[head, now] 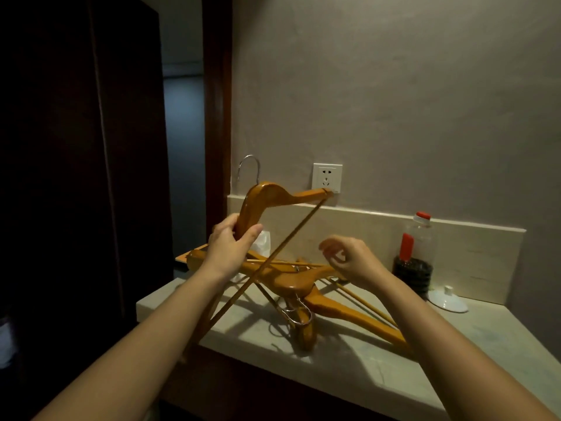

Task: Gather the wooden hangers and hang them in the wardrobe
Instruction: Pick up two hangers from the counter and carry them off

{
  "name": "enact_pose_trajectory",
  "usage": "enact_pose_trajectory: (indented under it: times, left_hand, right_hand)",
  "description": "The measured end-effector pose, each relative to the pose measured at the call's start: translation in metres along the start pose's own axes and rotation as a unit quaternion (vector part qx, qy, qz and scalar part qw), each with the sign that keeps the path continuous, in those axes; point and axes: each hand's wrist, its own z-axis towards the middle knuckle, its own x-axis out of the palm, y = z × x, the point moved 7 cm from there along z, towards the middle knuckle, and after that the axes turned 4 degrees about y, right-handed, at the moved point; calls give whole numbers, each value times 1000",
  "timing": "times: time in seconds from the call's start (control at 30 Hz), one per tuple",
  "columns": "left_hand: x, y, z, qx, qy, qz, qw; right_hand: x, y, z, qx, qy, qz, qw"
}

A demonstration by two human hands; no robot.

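Note:
My left hand (232, 250) grips one arm of a wooden hanger (273, 197) and holds it up above the counter, its metal hook (249, 168) pointing up and its thin crossbar slanting down toward me. Below it a pile of several wooden hangers (299, 284) lies tangled on the pale stone countertop (394, 369). My right hand (352, 259) hovers just above the right side of the pile, fingers curled and apart, holding nothing. A dark wardrobe door (79, 177) stands at the left.
A plastic bottle (417, 253) with a red cap and dark contents stands at the back right, a white lid (447, 300) beside it. A wall socket (327, 177) sits above the backsplash. A white crumpled item (263, 243) lies behind the hangers.

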Motion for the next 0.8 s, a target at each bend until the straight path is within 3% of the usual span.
enact_pose_trajectory:
  times: [0.2, 0.33, 0.6, 0.8]
  left_hand:
    - [10, 3, 20, -9, -70, -85, 994]
    - [17, 11, 30, -2, -70, -63, 996]
    - [14, 29, 35, -1, -71, -22, 997]
    - [-5, 20, 33, 35, -90, 6, 995]
  right_hand:
    - [70, -58, 23, 78, 209, 9, 975]
    - [99, -61, 41, 31, 294, -37, 955]
    - [113, -57, 57, -20, 318, -39, 947]
    - [102, -59, 65, 6, 286, 24, 958]
